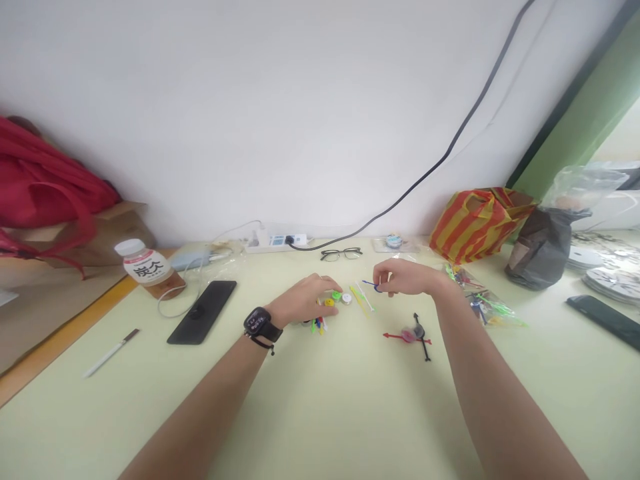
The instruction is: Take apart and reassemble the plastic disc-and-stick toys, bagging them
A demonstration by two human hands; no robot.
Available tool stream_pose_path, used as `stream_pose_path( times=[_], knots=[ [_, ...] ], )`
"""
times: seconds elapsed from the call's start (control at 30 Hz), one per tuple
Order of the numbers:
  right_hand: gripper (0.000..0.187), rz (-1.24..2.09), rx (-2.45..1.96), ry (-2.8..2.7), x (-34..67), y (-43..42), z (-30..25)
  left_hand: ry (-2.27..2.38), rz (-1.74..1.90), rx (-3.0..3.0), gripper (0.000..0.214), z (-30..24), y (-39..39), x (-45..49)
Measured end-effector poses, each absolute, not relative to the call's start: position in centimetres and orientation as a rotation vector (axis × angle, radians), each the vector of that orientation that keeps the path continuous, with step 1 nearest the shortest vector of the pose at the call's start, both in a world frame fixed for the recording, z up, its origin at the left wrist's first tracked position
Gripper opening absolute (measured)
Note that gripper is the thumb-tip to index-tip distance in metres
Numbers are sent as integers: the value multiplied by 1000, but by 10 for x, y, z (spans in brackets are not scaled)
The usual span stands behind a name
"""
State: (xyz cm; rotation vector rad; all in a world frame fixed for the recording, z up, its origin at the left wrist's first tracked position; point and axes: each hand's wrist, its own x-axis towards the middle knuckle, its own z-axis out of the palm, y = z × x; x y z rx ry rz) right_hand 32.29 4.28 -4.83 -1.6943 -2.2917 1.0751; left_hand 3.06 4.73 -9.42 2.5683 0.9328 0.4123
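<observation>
My left hand [306,300], with a black watch [260,325] on its wrist, rests curled on the pale green table over a cluster of small coloured plastic pieces [334,298]; its fingers are closed, with several coloured sticks [318,325] poking out beneath the palm. My right hand [404,276] hovers just right of it and pinches a thin blue stick [371,285]. Loose yellow and white sticks [361,296] lie between the hands. A small assembly of red and black pieces [414,333] lies nearer me on the right.
A black phone [203,311], a white pen [110,353], a bottle [145,267], glasses [341,253] and a power strip [276,241] sit at left and back. A clear bag of sticks [483,301], striped bag [475,223] and dark bag [544,248] stand right.
</observation>
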Motion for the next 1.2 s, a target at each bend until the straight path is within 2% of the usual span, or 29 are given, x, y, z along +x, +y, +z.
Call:
stream_pose_path(
  times=[0.2, 0.4, 0.7, 0.87, 0.93, 1.03, 1.1, 1.2],
  knots=[
    [7, 1102, -1696, -2346, 299, 42, -51, 920, 383, 2592, 46, -97, 47, 32],
    [7, 1126, -1634, -2202, 289, 43, -58, 993, 395, 2596, 32, -93, 45, 34],
    [6, 1314, -1102, -1695, 272, 44, -52, 877, 1026, 2278, 34, -71, 34, 57],
    [5, 1361, -952, -1743, 266, 40, -49, 734, 1182, 2213, 17, -63, 28, 65],
    [4, 1292, -1000, -1819, 265, 39, -49, 735, 1157, 2234, 9, -63, 26, 65],
    [9, 1008, -1279, -1962, 270, 42, -53, 782, 1043, 2240, 7, -67, 24, 65],
    [13, 826, -1545, -2034, 277, 46, -61, 811, 887, 2319, 10, -73, 22, 66],
    [20, 783, -1817, -2063, 291, 55, -79, 820, 572, 2464, 10, -83, 20, 68]
  ],
)
